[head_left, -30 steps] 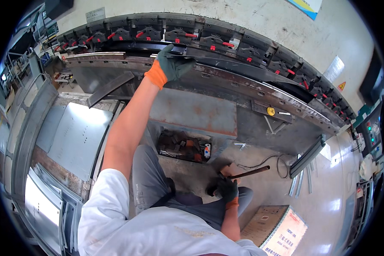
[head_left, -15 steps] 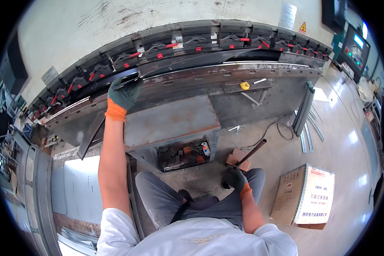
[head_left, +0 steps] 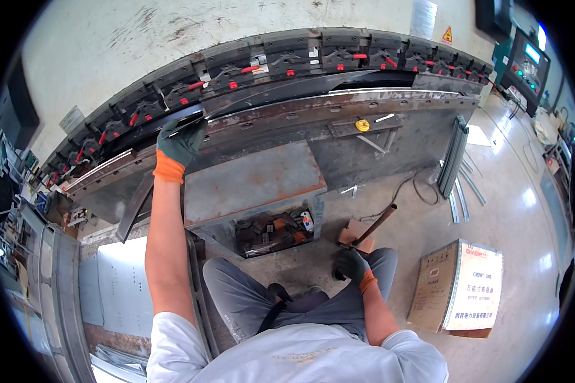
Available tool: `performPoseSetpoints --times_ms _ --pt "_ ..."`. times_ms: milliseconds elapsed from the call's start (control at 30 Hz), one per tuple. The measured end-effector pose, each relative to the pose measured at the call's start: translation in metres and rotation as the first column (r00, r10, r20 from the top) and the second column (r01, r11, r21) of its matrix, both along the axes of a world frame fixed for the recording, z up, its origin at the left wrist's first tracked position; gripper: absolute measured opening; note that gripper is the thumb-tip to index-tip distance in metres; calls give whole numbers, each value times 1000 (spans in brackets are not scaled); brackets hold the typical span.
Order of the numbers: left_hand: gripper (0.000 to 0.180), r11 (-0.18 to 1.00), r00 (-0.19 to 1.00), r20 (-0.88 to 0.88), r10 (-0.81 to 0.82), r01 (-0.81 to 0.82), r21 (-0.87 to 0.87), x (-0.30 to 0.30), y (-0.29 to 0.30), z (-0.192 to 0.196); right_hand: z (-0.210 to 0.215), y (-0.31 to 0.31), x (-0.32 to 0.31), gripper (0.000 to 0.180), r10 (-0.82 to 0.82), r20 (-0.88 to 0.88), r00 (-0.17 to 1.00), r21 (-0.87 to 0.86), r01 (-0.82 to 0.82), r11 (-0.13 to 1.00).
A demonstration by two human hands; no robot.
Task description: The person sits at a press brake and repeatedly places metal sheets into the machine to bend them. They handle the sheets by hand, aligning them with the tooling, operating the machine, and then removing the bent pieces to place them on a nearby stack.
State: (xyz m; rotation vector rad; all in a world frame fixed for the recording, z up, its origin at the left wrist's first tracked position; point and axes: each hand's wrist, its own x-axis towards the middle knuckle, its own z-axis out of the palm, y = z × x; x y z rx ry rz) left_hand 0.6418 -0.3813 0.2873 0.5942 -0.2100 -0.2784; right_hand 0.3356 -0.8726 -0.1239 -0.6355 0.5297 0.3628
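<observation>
My left hand [head_left: 183, 142], in a dark green glove with an orange cuff, is closed round the edge of a dark metal strip [head_left: 188, 119] at the front of a long bending press. The strip lies near the row of clamps with red levers [head_left: 233, 84]. My right hand [head_left: 350, 263], gloved the same way, rests by my right thigh with its fingers curled. A brown rod [head_left: 378, 223] slants up just beyond it. Whether these fingers grip the rod or something under it is hidden.
A grey steel bench [head_left: 255, 185] with scrap pieces on its shelf stands before me. A small ledge [head_left: 342, 129] holds a yellow tape measure [head_left: 362, 125]. Metal profiles [head_left: 454, 156] lean at the right, near a cardboard box [head_left: 434, 287] and a cable [head_left: 399, 188] on the floor.
The whole view has shifted slightly to the left. Both hands keep the same places against the press and my thigh.
</observation>
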Motion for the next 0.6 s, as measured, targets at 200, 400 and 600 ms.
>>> performPoseSetpoints --times_ms 200,400,600 --pt "41 758 854 517 63 -378 532 -7 1 0 -22 -1 0 34 104 251 962 -127 -74 989" --pt "22 988 998 9 57 -58 141 -43 -5 -73 -22 -3 -4 33 51 196 979 -40 -44 998" --pt "23 893 905 -114 410 -374 250 -158 -112 -165 71 83 -8 55 104 429 897 -258 11 966"
